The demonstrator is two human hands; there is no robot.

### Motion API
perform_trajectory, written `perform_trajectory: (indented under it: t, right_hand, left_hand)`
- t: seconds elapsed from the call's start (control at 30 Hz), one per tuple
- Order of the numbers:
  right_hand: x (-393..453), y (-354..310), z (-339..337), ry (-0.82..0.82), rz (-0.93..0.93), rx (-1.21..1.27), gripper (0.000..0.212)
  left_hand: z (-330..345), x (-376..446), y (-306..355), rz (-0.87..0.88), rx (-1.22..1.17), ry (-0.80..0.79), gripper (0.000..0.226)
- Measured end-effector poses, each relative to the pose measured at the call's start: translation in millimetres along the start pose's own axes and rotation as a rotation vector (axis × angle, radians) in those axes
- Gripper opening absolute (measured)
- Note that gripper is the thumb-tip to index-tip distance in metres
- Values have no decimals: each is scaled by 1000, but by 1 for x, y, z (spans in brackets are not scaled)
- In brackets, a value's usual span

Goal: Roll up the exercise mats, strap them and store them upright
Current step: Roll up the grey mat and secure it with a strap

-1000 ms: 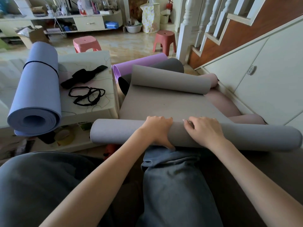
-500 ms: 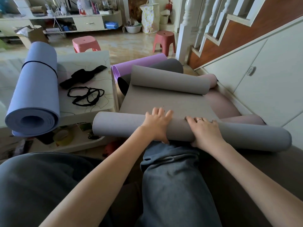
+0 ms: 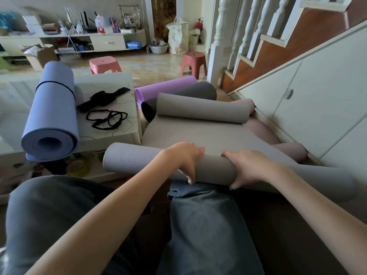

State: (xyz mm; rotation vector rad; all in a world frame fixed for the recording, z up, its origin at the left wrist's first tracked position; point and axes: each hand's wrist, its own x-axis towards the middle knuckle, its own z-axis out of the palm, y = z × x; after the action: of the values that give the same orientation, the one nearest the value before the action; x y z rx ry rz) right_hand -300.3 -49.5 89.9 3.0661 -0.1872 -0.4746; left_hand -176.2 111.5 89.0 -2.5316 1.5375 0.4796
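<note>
A grey exercise mat (image 3: 198, 133) lies half rolled in front of my knees, its near roll (image 3: 135, 159) across my lap and its far end curled up. My left hand (image 3: 184, 159) grips the near roll with fingers over the top and thumb under. Just to its right, my right hand (image 3: 248, 167) grips the same roll. A blue rolled mat (image 3: 51, 116) with a black strap round it lies on the low white table (image 3: 119, 133). Loose black straps (image 3: 106, 118) lie beside it. A purple roll (image 3: 164, 88) and a dark grey roll (image 3: 198, 91) lie beyond.
A pink mat (image 3: 264, 130) lies under the grey one against white cabinet doors (image 3: 309, 108) on the right. Stairs with white balusters (image 3: 248, 36) rise behind. Two stools (image 3: 193, 62) stand on the tiled floor. Cluttered shelves line the far wall.
The near roll has turned away from me and grown thicker. Both hands went from flat on top to gripping round it, and the view has tipped slightly.
</note>
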Motion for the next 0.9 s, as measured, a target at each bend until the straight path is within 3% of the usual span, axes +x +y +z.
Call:
perform_trajectory:
  t: [0.27,0.37,0.47,0.53,0.67,0.8,0.9]
  right_hand:
    - [-36,-10,-22,-403,-82,197,66]
    - [-32,-13,-21,-490,-103,193,65]
    - [-13,-14,-27,-557,-146,161,76]
    - [0,-11,-29,-646,-162,202,73]
    - [15,-4,-28,-747,-163,289,73]
    - [23,10,-29,-715,-41,347,69]
    - [21,24,-38,-553,60,311,92]
  left_hand:
    - [-4,-28,18,9,-182,-319,59]
    - [8,-31,15,2,-327,-371,60]
    - [19,-36,6,-18,-453,-323,74]
    - [28,-39,-1,-42,-442,-189,87]
    - [42,-43,-4,-45,-377,72,80]
    - [41,-31,-13,-62,-427,110,64]
    - [35,-15,-20,-96,-493,22,59]
